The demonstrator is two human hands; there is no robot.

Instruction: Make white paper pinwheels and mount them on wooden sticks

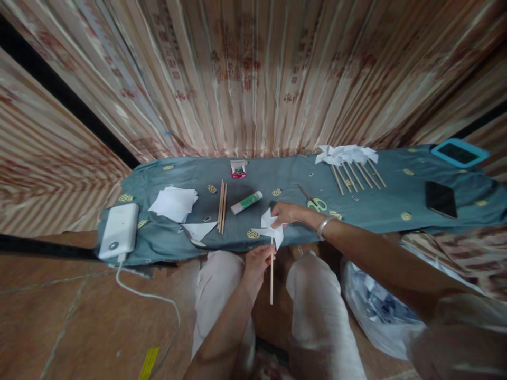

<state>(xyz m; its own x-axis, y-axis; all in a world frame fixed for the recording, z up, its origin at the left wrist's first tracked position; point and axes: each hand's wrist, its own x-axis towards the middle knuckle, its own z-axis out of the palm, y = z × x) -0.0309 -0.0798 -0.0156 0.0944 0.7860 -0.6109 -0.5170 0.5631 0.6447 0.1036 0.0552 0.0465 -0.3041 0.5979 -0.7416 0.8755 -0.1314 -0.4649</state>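
A white paper pinwheel sits at the top of a thin wooden stick, just past the near edge of the cloth. My left hand is closed around the stick below the paper blades. My right hand pinches one blade of the pinwheel from the right. Close by on the cloth lie a glue stick, a few loose wooden sticks and green-handled scissors.
A green cloth covers the long surface. It holds stacked white paper, a small red box, several finished pinwheels, a phone, a blue-framed tablet and a white power bank. A plastic bag stands below right.
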